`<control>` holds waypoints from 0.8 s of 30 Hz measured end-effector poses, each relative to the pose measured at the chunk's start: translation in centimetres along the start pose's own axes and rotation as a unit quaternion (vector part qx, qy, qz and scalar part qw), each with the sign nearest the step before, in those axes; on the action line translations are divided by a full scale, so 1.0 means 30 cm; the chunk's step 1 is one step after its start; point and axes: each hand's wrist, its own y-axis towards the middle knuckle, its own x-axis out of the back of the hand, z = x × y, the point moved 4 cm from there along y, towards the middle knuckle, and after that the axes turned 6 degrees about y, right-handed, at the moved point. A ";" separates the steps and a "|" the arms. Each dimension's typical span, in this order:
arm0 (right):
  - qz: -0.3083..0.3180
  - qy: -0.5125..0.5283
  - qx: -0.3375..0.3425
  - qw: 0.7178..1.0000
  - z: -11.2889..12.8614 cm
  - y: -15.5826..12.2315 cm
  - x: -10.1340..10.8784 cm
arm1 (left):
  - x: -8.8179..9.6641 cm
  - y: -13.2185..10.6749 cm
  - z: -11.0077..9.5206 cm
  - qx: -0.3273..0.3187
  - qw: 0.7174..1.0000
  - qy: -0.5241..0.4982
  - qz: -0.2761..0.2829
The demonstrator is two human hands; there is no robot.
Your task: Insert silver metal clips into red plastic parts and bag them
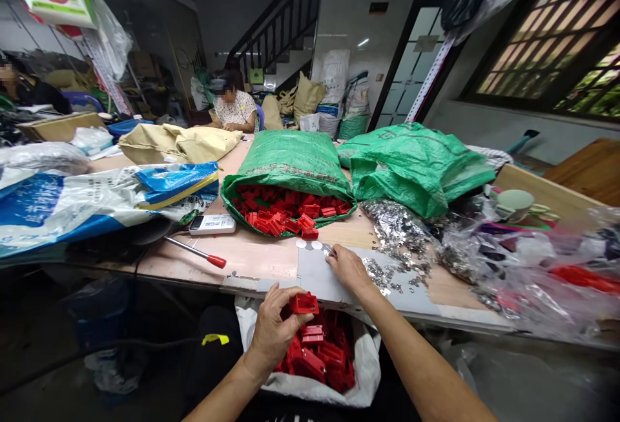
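Observation:
My left hand (275, 325) pinches a red plastic box-like part (304, 303), its open side toward me, above a white sack (369, 364) at my lap. Inside that sack are many similar red parts (334, 352). My right hand (349, 268) rests over a grey sheet (312, 267) on the table edge, its fingers closed around a slim metallic thing (330, 251) too small to name. To the right of this hand, small metal pieces (387, 273) lie scattered on the sheet. A green woven sack (295, 157) lies beyond, with red parts (285, 210) spilling from its mouth.
A red-handled metal lever (216, 260) and a white phone-like device (212, 224) lie to the left. Another green sack (416, 160), a heap of metal pieces (400, 221) and clear plastic bags (542, 280) occupy the right. A person (235, 108) sits across the table.

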 end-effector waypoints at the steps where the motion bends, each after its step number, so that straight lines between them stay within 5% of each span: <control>1: -0.001 0.003 0.000 1.000 0.001 0.003 -0.001 | 0.002 0.000 -0.001 0.000 1.000 -0.001 -0.001; 12: -0.033 0.111 0.032 0.993 -0.050 -0.043 0.045 | 0.011 -0.001 0.003 0.067 0.994 -0.090 0.008; 20: 0.061 0.125 0.085 0.987 -0.062 -0.138 0.047 | -0.028 0.002 -0.010 0.130 0.963 -0.231 0.038; 24: 0.033 0.110 0.085 0.990 -0.080 -0.159 0.055 | -0.037 0.001 -0.012 0.150 0.946 -0.284 0.042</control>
